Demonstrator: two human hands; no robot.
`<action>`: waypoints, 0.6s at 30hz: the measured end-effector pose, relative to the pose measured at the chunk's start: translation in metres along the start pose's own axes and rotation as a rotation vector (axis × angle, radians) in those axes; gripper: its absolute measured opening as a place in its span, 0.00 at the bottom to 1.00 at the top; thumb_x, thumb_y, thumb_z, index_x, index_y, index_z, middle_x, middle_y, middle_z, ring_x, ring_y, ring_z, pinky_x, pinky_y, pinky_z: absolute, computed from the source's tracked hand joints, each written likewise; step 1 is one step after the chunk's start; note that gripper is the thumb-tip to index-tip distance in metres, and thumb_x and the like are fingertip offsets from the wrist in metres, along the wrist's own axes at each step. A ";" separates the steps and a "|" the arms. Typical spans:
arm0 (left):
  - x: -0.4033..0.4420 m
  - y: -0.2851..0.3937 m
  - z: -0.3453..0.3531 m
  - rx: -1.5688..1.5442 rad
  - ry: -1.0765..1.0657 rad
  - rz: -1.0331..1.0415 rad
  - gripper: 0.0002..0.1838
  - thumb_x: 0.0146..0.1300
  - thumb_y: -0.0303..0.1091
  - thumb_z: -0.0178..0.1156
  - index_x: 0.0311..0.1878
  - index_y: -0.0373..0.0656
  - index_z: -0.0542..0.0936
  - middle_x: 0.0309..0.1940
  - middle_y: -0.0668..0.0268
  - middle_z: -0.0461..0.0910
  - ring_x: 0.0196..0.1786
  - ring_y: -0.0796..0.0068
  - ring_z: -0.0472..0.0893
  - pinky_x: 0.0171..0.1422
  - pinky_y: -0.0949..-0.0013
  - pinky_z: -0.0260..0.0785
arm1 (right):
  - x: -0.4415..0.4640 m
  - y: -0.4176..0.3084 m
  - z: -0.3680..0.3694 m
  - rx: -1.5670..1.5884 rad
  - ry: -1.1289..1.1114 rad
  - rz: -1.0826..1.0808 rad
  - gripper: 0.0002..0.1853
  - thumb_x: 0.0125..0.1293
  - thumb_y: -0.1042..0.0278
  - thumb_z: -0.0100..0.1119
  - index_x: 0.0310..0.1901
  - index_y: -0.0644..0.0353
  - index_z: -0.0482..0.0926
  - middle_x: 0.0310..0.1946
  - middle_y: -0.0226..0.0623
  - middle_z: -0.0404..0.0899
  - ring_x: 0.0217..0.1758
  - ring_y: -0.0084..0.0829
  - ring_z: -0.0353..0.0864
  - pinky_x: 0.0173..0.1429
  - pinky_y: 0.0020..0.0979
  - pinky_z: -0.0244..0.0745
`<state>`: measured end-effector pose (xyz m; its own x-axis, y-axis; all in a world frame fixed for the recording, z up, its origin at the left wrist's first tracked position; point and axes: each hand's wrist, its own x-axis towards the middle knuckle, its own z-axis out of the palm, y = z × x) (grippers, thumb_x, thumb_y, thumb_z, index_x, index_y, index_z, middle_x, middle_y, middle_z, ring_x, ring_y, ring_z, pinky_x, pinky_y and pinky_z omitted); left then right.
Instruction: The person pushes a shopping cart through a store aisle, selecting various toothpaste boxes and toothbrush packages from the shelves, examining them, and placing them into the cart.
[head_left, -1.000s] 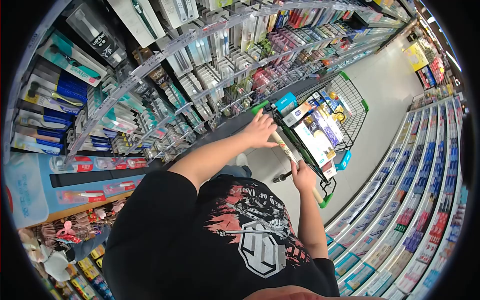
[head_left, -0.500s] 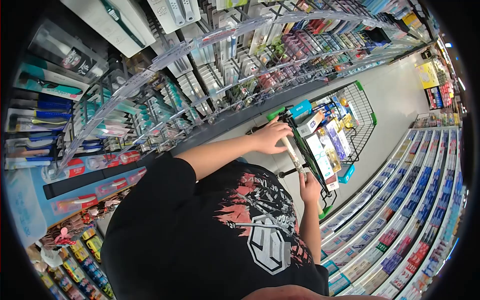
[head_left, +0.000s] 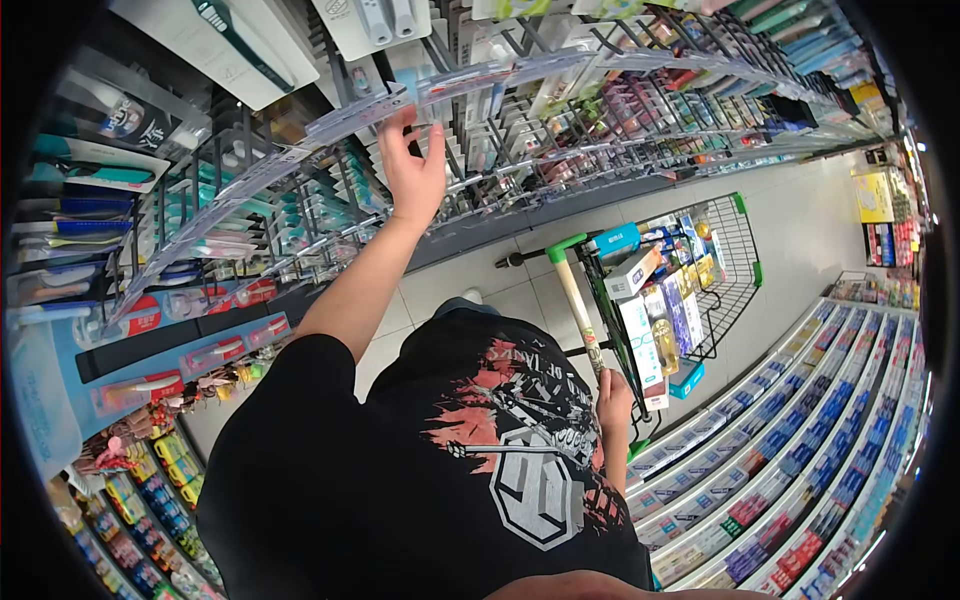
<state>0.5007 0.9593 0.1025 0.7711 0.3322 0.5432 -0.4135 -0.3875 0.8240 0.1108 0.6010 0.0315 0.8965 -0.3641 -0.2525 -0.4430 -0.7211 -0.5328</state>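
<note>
My left hand [head_left: 413, 178] is raised at the shelf of hanging toothbrush packs, its fingertips by the clear price rail [head_left: 385, 108]. Its thumb stands apart from the fingers, and nothing shows in its grasp; whether it touches the rail I cannot tell. Lower right, my right hand [head_left: 614, 400] is closed round the lower part of the cart handle [head_left: 577, 305]. The black wire shopping cart [head_left: 738, 290] has green corners and holds several boxes, among them a white box [head_left: 640, 335] and a teal box [head_left: 615, 239].
Hanging packs line the shelf on the left and top. Across the aisle, long curved shelves [head_left: 790, 430] hold rows of small boxes. Pale floor tiles [head_left: 800, 215] show beyond the cart. A yellow display [head_left: 873, 197] stands far down the aisle.
My left hand has let go of the cart handle and moved up and left to the shelf. My right hand stays on the handle. The cart appears slightly lower and further right.
</note>
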 end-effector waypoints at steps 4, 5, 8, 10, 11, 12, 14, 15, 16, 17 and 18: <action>0.014 -0.001 0.004 0.065 0.086 -0.037 0.26 0.71 0.32 0.70 0.66 0.33 0.70 0.63 0.52 0.71 0.60 0.63 0.80 0.60 0.62 0.80 | 0.005 -0.001 0.000 -0.034 0.002 -0.032 0.24 0.85 0.54 0.48 0.37 0.67 0.80 0.28 0.55 0.79 0.33 0.59 0.80 0.39 0.52 0.72; 0.017 0.003 0.006 0.063 0.105 -0.064 0.27 0.71 0.32 0.71 0.66 0.32 0.70 0.62 0.52 0.71 0.59 0.63 0.80 0.59 0.63 0.80 | 0.005 -0.002 -0.001 -0.056 -0.004 -0.018 0.23 0.84 0.55 0.49 0.37 0.67 0.81 0.29 0.56 0.80 0.34 0.60 0.80 0.39 0.52 0.72; 0.022 0.010 0.011 0.000 0.122 -0.210 0.33 0.70 0.31 0.71 0.75 0.37 0.71 0.60 0.55 0.73 0.54 0.62 0.78 0.55 0.60 0.79 | 0.006 -0.002 -0.001 -0.105 -0.002 0.002 0.23 0.83 0.54 0.50 0.37 0.65 0.83 0.31 0.56 0.82 0.35 0.61 0.82 0.39 0.54 0.73; 0.025 0.008 0.011 0.101 0.100 -0.226 0.31 0.70 0.33 0.71 0.73 0.36 0.73 0.57 0.56 0.74 0.51 0.65 0.77 0.52 0.61 0.77 | 0.007 -0.004 -0.003 -0.104 -0.012 0.021 0.23 0.83 0.53 0.50 0.37 0.65 0.83 0.30 0.55 0.82 0.35 0.61 0.82 0.39 0.54 0.73; 0.027 0.005 0.010 0.150 0.087 -0.234 0.30 0.71 0.34 0.71 0.72 0.36 0.74 0.55 0.57 0.75 0.50 0.66 0.77 0.51 0.61 0.76 | 0.007 -0.005 -0.004 -0.103 -0.016 0.032 0.23 0.83 0.53 0.50 0.37 0.65 0.82 0.30 0.55 0.82 0.34 0.61 0.82 0.38 0.54 0.73; 0.028 -0.001 0.011 0.175 0.100 -0.199 0.28 0.71 0.35 0.71 0.70 0.35 0.76 0.53 0.58 0.76 0.48 0.67 0.77 0.50 0.61 0.75 | 0.007 -0.003 -0.004 -0.121 -0.012 0.018 0.24 0.83 0.52 0.50 0.36 0.64 0.82 0.29 0.55 0.82 0.34 0.60 0.82 0.38 0.54 0.72; 0.028 -0.013 0.012 0.225 0.125 -0.131 0.25 0.71 0.37 0.72 0.65 0.34 0.79 0.47 0.59 0.79 0.44 0.68 0.77 0.50 0.62 0.73 | 0.008 0.001 -0.003 -0.124 -0.006 0.026 0.24 0.83 0.52 0.50 0.37 0.64 0.82 0.29 0.54 0.82 0.34 0.60 0.82 0.38 0.54 0.72; 0.029 -0.014 0.012 0.164 0.133 -0.168 0.24 0.71 0.38 0.72 0.63 0.33 0.79 0.44 0.60 0.80 0.42 0.68 0.77 0.50 0.62 0.73 | 0.008 0.002 -0.003 -0.126 -0.004 0.029 0.24 0.83 0.51 0.50 0.37 0.63 0.82 0.29 0.54 0.82 0.34 0.60 0.82 0.38 0.53 0.72; 0.031 -0.014 0.013 0.103 0.140 -0.204 0.23 0.71 0.39 0.72 0.61 0.32 0.80 0.42 0.60 0.80 0.41 0.68 0.77 0.50 0.62 0.73 | 0.008 0.002 -0.004 -0.131 0.005 0.029 0.24 0.83 0.51 0.50 0.37 0.63 0.82 0.29 0.54 0.82 0.34 0.60 0.82 0.38 0.53 0.72; 0.032 -0.014 0.014 0.042 0.148 -0.241 0.23 0.71 0.40 0.73 0.59 0.31 0.81 0.39 0.60 0.81 0.39 0.68 0.78 0.51 0.62 0.73 | 0.008 0.002 -0.004 -0.136 0.013 0.029 0.23 0.83 0.51 0.50 0.37 0.62 0.83 0.30 0.53 0.82 0.34 0.60 0.82 0.38 0.53 0.72; 0.032 -0.013 0.013 -0.009 0.118 -0.280 0.20 0.73 0.38 0.71 0.57 0.31 0.81 0.40 0.61 0.82 0.41 0.70 0.79 0.52 0.63 0.73 | 0.008 0.003 -0.004 -0.141 0.022 0.028 0.23 0.83 0.51 0.50 0.37 0.62 0.83 0.30 0.53 0.82 0.34 0.60 0.82 0.38 0.53 0.73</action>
<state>0.5372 0.9638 0.1074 0.7942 0.5231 0.3092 -0.1973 -0.2593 0.9454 0.1165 0.5940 0.0313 0.8837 -0.3971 -0.2477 -0.4669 -0.7855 -0.4061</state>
